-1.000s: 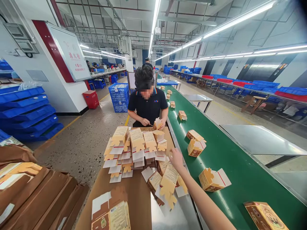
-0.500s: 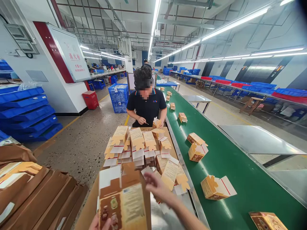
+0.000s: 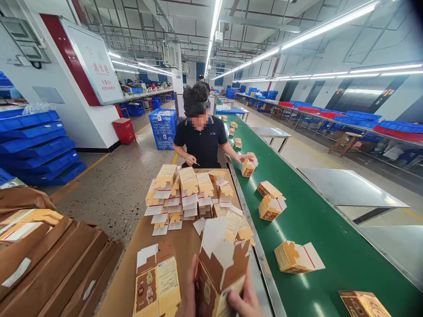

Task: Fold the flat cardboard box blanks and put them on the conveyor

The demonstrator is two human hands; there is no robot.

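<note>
Between my two hands stands a brown and cream carton, opened out into a box shape with its white-lined top flaps up. My left hand presses its left side, fingers along the brown face. On the right side my right hand grips it, thumb on the front. Left of my hands a flat folded carton lies on the brown cardboard-covered table. Ahead, several formed cartons are piled up with white flaps hanging out.
A green conveyor belt runs along the right, carrying several spaced cartons. Across the table a co-worker touches a carton on the belt and holds a thin stick. Brown paper-wrapped bundles and blue trays stand at left.
The carton has gone from flat to box-shaped between my hands, and my right hand has come onto it. The co-worker's hand has moved to a carton on the belt.
</note>
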